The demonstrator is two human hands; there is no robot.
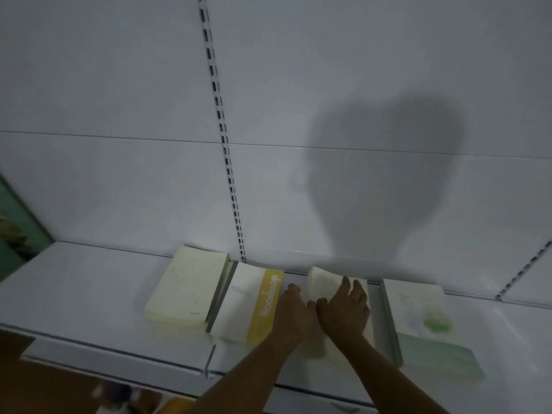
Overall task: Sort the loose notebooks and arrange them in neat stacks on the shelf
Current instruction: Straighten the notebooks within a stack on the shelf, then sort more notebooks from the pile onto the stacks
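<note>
White lettering runs lengthwise along yellow band (265, 309) on cover of white notebook (239, 306), second stack from left on shelf (89, 291); word blurred, seen sideways, not legible with certainty. Fine small print lines on white part of same cover, too small to read. Tiny mark near lower corner of cream notebook (186, 286), unreadable. Green-patterned notebook (424, 318) at right: faint marks near top, illegible.

place: shop | evidence: white metal gondola shelf (89, 282); slotted upright (222, 130); notebook stacks (248, 306) laid out
</note>
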